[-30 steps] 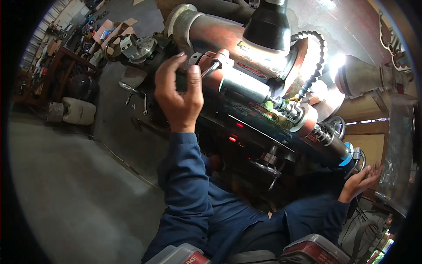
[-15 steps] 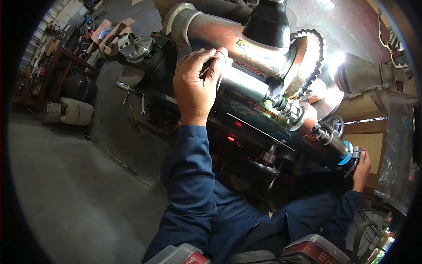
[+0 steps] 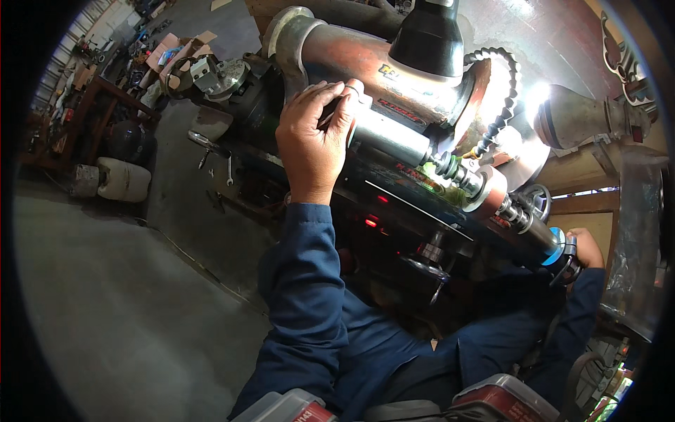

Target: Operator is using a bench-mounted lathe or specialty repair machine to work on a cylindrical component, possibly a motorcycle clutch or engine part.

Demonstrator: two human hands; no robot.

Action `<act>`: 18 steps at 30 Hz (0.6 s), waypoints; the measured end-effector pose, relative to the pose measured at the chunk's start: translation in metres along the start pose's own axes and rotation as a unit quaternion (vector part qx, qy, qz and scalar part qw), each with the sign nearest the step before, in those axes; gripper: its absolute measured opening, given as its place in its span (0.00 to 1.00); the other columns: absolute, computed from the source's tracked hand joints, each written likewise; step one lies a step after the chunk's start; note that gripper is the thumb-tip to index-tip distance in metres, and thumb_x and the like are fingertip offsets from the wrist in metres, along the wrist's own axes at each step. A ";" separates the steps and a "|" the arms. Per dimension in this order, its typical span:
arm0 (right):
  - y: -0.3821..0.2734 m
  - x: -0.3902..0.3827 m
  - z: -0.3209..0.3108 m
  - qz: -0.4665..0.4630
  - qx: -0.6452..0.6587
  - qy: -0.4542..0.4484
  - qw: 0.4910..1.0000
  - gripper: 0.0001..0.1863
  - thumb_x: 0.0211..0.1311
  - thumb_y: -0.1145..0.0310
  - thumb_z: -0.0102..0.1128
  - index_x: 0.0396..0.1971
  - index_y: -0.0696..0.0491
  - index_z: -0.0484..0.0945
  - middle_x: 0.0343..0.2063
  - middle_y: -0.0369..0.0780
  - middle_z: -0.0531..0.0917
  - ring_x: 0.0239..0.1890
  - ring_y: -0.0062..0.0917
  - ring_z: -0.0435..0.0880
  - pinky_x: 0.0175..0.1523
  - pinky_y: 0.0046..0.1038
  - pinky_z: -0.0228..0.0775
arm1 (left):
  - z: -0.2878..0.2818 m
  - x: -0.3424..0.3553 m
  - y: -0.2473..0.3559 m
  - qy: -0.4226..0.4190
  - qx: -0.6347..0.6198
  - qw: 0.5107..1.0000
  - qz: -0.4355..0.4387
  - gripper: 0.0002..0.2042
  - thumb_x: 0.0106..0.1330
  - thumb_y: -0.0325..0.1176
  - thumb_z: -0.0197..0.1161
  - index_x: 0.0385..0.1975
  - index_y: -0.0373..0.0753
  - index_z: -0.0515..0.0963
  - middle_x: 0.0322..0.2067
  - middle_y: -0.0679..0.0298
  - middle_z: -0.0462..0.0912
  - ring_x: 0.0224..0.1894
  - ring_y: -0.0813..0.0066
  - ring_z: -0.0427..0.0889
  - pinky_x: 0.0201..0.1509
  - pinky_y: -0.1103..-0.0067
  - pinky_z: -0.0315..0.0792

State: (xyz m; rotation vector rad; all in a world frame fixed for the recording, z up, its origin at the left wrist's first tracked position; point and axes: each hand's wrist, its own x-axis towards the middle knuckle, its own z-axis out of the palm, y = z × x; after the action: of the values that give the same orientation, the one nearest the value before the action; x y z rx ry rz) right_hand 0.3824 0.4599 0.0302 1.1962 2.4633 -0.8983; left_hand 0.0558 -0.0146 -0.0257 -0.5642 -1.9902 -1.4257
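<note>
Spanning the machine [image 3: 394, 176], the left hand [image 3: 313, 137] is curled over a fitting [image 3: 363, 99] at its left end, and the right hand [image 3: 587, 248], partly hidden, is at the blue-banded right end [image 3: 556, 246]; how tightly either grasps, I cannot tell. Grey floor [image 3: 140, 281] spreads leftward. Two handwheels [image 3: 425, 266] and one silvery cylinder [image 3: 390, 139] show. A black cone [image 3: 425, 42] and ribbed hose [image 3: 517, 84] crowd the upper side.

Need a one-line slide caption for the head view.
Left hand on the end fitting of a silver cylinder, right hand beside a blue band at lower right.
</note>
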 end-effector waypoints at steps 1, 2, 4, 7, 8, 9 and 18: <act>-0.002 0.004 -0.003 0.024 -0.040 -0.023 0.999 0.15 0.63 0.68 0.52 0.20 0.61 0.78 0.17 0.37 0.78 0.20 0.20 0.72 0.29 0.27 0.64 | 0.000 0.000 0.000 0.004 0.004 1.000 0.000 0.09 0.56 0.32 0.67 0.33 0.35 0.82 0.35 0.58 0.84 0.42 0.60 0.82 0.50 0.70 0.73; -0.003 0.008 -0.006 -0.002 -0.036 -0.042 0.998 0.15 0.63 0.68 0.52 0.20 0.61 0.78 0.17 0.37 0.78 0.20 0.20 0.72 0.29 0.27 0.64 | 0.000 0.000 0.000 0.004 -0.001 1.000 -0.004 0.09 0.56 0.32 0.67 0.33 0.35 0.82 0.35 0.58 0.84 0.42 0.60 0.82 0.50 0.70 0.73; 0.001 0.019 -0.012 0.000 -0.156 -0.105 0.982 0.15 0.61 0.67 0.54 0.20 0.61 0.79 0.18 0.39 0.79 0.22 0.21 0.74 0.30 0.28 0.66 | 0.000 0.000 0.001 0.004 -0.005 1.000 -0.008 0.09 0.56 0.32 0.68 0.33 0.35 0.82 0.35 0.58 0.84 0.42 0.60 0.82 0.50 0.70 0.73; 0.011 0.038 -0.017 -0.136 -0.259 -0.190 0.937 0.15 0.59 0.66 0.55 0.20 0.62 0.79 0.19 0.43 0.80 0.22 0.25 0.76 0.32 0.30 0.68 | -0.001 0.000 0.000 0.006 0.016 1.000 0.009 0.09 0.56 0.32 0.68 0.33 0.35 0.82 0.35 0.58 0.84 0.42 0.60 0.82 0.49 0.70 0.73; 0.013 0.044 -0.017 -0.153 -0.241 -0.203 0.937 0.15 0.59 0.66 0.55 0.20 0.62 0.79 0.19 0.43 0.80 0.22 0.25 0.76 0.32 0.30 0.68 | 0.000 0.000 0.000 0.006 0.013 1.000 0.007 0.09 0.57 0.32 0.67 0.33 0.35 0.82 0.35 0.58 0.84 0.42 0.60 0.82 0.49 0.70 0.73; 0.014 0.048 -0.016 -0.184 -0.292 -0.190 0.919 0.17 0.60 0.63 0.54 0.23 0.63 0.79 0.20 0.45 0.81 0.22 0.29 0.77 0.33 0.32 0.69 | 0.000 0.000 -0.001 -0.001 0.005 1.000 0.002 0.09 0.57 0.32 0.67 0.33 0.35 0.82 0.35 0.58 0.84 0.41 0.60 0.82 0.49 0.70 0.73; -0.006 -0.052 0.020 -0.050 -0.110 0.375 0.919 0.25 0.71 0.53 0.42 0.51 0.60 0.73 0.48 0.50 0.79 0.54 0.41 0.76 0.56 0.35 0.66 | 0.000 0.002 -0.002 0.001 0.030 0.999 0.030 0.08 0.58 0.32 0.67 0.34 0.37 0.82 0.35 0.59 0.84 0.42 0.61 0.82 0.48 0.71 0.74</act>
State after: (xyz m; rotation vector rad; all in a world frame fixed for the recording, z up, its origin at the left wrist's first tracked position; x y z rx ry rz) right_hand 0.4099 0.4128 0.0417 1.5467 3.1162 -0.1526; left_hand 0.0537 -0.0154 -0.0256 -0.5912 -1.9912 -1.3248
